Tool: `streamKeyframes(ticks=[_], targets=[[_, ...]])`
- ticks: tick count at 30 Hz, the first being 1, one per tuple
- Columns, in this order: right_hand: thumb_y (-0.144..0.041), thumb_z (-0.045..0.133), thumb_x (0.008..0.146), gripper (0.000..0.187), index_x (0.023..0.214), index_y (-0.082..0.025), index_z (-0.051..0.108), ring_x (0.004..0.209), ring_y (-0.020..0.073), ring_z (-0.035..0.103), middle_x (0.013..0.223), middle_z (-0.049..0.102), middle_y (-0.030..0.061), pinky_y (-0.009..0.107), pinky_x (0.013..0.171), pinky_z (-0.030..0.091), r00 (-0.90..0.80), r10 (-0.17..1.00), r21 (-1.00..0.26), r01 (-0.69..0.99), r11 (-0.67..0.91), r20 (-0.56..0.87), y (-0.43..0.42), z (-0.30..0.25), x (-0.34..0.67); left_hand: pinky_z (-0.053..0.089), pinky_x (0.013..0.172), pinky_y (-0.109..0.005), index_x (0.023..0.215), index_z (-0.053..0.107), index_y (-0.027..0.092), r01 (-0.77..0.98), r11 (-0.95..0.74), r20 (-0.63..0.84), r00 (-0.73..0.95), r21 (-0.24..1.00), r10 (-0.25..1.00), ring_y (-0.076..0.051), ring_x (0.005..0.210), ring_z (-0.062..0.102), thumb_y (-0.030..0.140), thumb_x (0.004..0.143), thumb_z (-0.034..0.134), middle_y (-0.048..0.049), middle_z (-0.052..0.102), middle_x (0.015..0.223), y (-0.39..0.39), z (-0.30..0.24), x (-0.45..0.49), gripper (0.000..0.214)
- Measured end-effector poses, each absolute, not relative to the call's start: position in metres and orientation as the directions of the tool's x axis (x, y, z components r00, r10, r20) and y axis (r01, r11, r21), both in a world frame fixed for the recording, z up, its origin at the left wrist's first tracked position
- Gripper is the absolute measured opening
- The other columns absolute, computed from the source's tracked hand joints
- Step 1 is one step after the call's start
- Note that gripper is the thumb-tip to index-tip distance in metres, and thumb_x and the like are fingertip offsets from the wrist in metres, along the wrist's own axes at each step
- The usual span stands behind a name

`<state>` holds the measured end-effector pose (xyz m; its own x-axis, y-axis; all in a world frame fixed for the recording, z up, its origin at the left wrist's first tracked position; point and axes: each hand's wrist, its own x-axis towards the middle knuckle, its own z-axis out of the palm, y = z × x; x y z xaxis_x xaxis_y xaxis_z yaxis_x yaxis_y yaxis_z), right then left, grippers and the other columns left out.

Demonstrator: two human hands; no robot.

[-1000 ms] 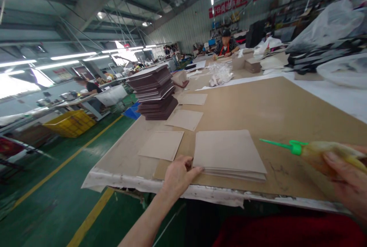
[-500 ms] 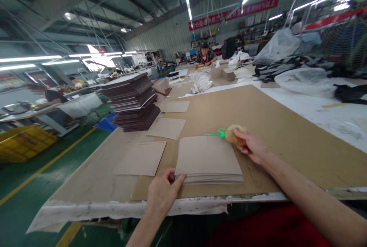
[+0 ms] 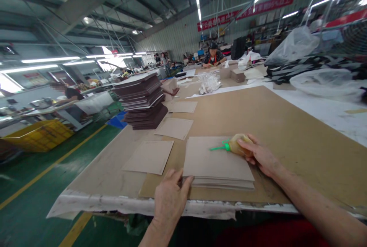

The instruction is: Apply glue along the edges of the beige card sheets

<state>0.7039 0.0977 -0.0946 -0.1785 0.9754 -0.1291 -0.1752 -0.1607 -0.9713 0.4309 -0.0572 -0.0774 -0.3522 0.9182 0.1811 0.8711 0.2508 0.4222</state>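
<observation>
The pile of sheets is set close to the front edge of the table, on a brown board, and it is attended by both hands here. At the pile's right side a yellowish bottle is held by the right hand, fingers wrapped about it, and its green nozzle is pointed leftward over the top sheet. Whether the tip is touched to that sheet, or anything is let out, cannot be told.

At the pile's near left corner the left hand is placed, thumb laid against the edge, only a narrow gap left to the forefinger; whether a sheet is pinched there cannot be made out.

And the tally? Left of the pile a near sheet is laid singly, a faint line seen by its right edge; beyond it, a middle sheet and a far sheet are set out. Those three may be counted as dealt with. On the pile, no mark can be made out, and several layers are shown, so plenty seems left. Beyond the pile, leftward, a tall stack of dark cards is untouched by either hand.
</observation>
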Motion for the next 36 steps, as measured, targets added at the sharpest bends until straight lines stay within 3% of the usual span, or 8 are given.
streamKeyframes(ticks=[13,17,21,25,28,31,33,36], targets=[[-0.047,0.091,0.061,0.051,0.094,-0.024,0.059,0.048,0.0073,0.046,0.069,0.061,-0.0066,0.016,0.033,0.030,-0.016,1.000,-0.879,-0.476,-0.026,-0.021,0.106,-0.083,0.707,0.050,0.075,-0.036,0.096,0.078,0.027,0.792,0.207,0.178,-0.368,0.574,0.913,-0.024,0.077,0.066,0.065,0.082,0.058,-0.0027,0.069,0.081,-0.049,-0.093,0.411,0.045],[-0.046,0.090,0.066,0.046,0.094,-0.025,0.060,0.044,0.0072,0.046,0.065,0.061,-0.0072,0.016,0.033,0.029,-0.068,0.997,-0.834,-0.548,-0.060,-0.027,0.107,-0.088,0.705,0.052,0.074,-0.036,0.094,0.078,0.027,0.794,0.225,0.159,-0.372,0.564,0.915,-0.025,0.074,0.067,0.066,0.082,0.057,-0.0024,0.069,0.077,-0.049,-0.091,0.413,0.046],[-0.060,0.082,0.073,0.046,0.092,-0.023,0.063,0.044,0.0097,0.051,0.068,0.067,-0.0012,0.017,0.034,0.031,-0.212,0.975,-0.768,-0.614,-0.181,-0.061,0.108,-0.084,0.712,0.056,0.078,-0.043,0.112,0.073,0.020,0.806,0.248,0.271,-0.443,0.537,0.855,-0.029,0.084,0.069,0.066,0.081,0.057,-0.0077,0.071,0.093,-0.052,-0.090,0.415,0.058],[-0.070,0.071,0.079,0.054,0.091,-0.017,0.067,0.043,0.0065,0.042,0.072,0.067,0.0030,0.016,0.033,0.023,-0.354,0.933,-0.693,-0.656,-0.299,-0.069,0.093,-0.065,0.715,0.059,0.079,-0.045,0.123,0.067,0.020,0.784,0.061,0.403,-0.382,0.618,0.832,-0.028,0.088,0.069,0.063,0.082,0.063,-0.0103,0.069,0.106,-0.050,-0.078,0.432,0.059],[-0.071,0.064,0.085,0.056,0.097,-0.016,0.069,0.044,0.0049,0.038,0.077,0.066,0.0024,0.015,0.033,0.021,-0.454,0.891,-0.624,-0.686,-0.374,-0.036,0.070,-0.049,0.702,0.058,0.087,-0.044,0.128,0.064,0.022,0.614,-0.174,0.365,-0.200,0.770,0.909,-0.030,0.109,0.068,0.053,0.083,0.069,-0.0143,0.067,0.126,-0.038,-0.054,0.465,0.055],[-0.071,0.057,0.091,0.056,0.100,-0.017,0.072,0.050,0.0067,0.048,0.083,0.069,0.0030,0.016,0.037,0.030,-0.566,0.825,-0.540,-0.690,-0.482,-0.013,0.045,-0.034,0.679,0.050,0.106,-0.051,0.145,0.049,0.021,0.355,-0.286,0.297,0.025,0.890,0.955,-0.036,0.133,0.057,0.048,0.068,0.085,-0.0182,0.059,0.145,-0.019,-0.023,0.506,0.089],[-0.070,0.053,0.094,0.055,0.101,-0.020,0.074,0.060,0.0102,0.058,0.085,0.071,0.0032,0.019,0.047,0.042,-0.588,0.809,-0.531,-0.681,-0.504,-0.015,0.033,-0.027,0.667,0.053,0.101,-0.050,0.142,0.049,0.021,0.217,-0.255,0.229,0.138,0.942,0.964,-0.036,0.122,0.063,0.045,0.062,0.090,-0.0168,0.066,0.133,-0.006,-0.007,0.527,0.093],[-0.071,0.048,0.096,0.053,0.109,-0.028,0.074,0.074,0.0146,0.064,0.090,0.074,0.0018,0.024,0.061,0.050,-0.590,0.807,-0.588,-0.658,-0.471,0.014,0.025,-0.022,0.661,0.056,0.092,-0.042,0.127,0.057,0.021,0.075,-0.252,0.237,0.166,0.965,0.957,-0.028,0.103,0.069,0.041,0.067,0.088,-0.0094,0.073,0.113,0.010,0.006,0.538,0.070]])
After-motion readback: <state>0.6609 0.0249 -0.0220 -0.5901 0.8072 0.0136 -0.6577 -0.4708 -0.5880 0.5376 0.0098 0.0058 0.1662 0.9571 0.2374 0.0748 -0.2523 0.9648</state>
